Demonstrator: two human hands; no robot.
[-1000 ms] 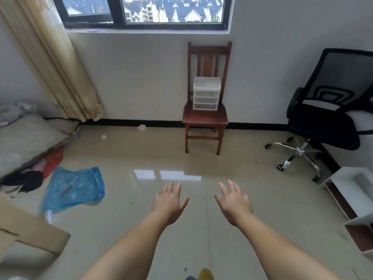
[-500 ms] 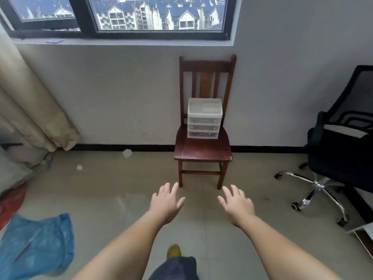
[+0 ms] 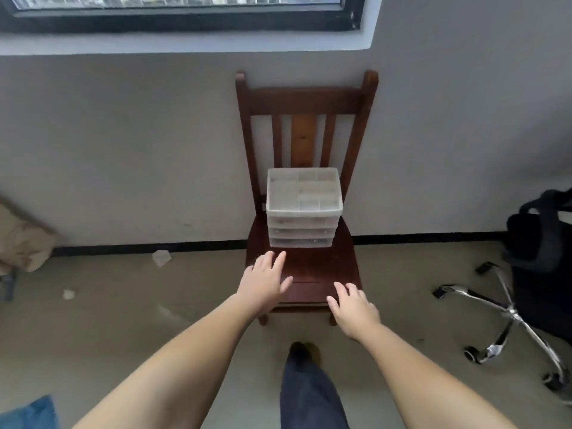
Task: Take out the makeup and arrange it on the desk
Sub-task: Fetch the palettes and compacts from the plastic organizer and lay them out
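Both hands are reaching out ahead with nothing in them: the left hand [image 3: 266,281] is spread wide, fingers straight, over the front of the wooden chair [image 3: 305,267], and the right hand [image 3: 353,308] hangs just short of the seat's front edge with its fingers loosely extended. On the seat, back against the slats, stands a small translucent drawer box [image 3: 304,207], with an open divided tray on top and three shallow drawers below, all pushed in. This looks like the very start of the task, the approach to the box that presumably holds the makeup; what lies inside cannot be told through the cloudy plastic. Neither hand touches the box yet, the left being the nearer. The next move probably calls for gripping the box by its two sides to lift it, or steadying it with one hand while the other pulls a drawer. No tabletop is in view, so the things would have to be carried elsewhere.
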